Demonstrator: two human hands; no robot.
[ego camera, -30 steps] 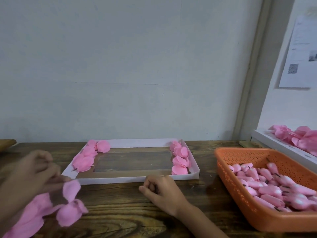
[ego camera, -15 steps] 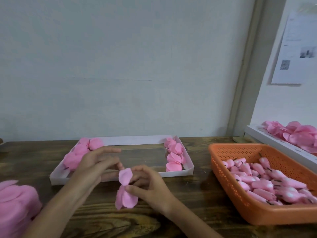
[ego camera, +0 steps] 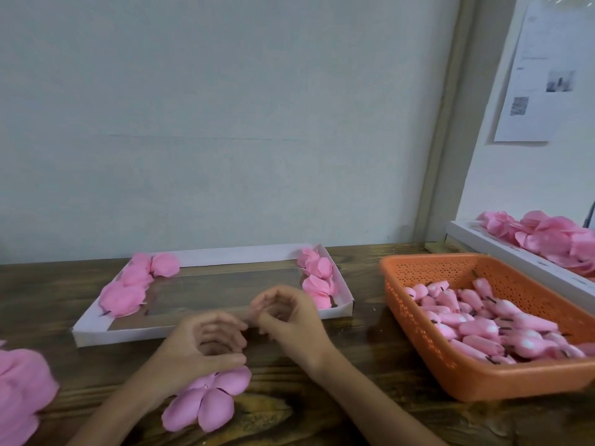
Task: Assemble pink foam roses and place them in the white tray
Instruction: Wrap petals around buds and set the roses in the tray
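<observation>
- While I watch through the head camera, both hands meet low over the wooden desk [ego camera: 354, 397], just on the near side of the white tray [ego camera: 225, 254].
- I see the left hand [ego camera: 203, 346] with its fingers curled. Its thumb side lies on the far edge of a flat pink petal piece [ego camera: 206, 400], which spreads on the desk toward the near side. I cannot tell whether that grip is clamped on the foam.
- The right hand [ego camera: 289, 320] curls its fingers toward the left fingertips, almost touching them. Blur hides whether this grip pinches anything.
- The white tray lies flat at the far middle of the desk, with pink roses [ego camera: 128, 284] along its left end and more along its right end.
- At the right, an orange basket [ego camera: 483, 381] holds many pink foam buds [ego camera: 483, 326] with dark stems.
- A pink foam pile [ego camera: 19, 381] sits at the near left edge.
- At the far right, a second tray [ego camera: 483, 243] carries loose pink petals, and a printed sheet [ego camera: 544, 75] hangs on the wall above it.
</observation>
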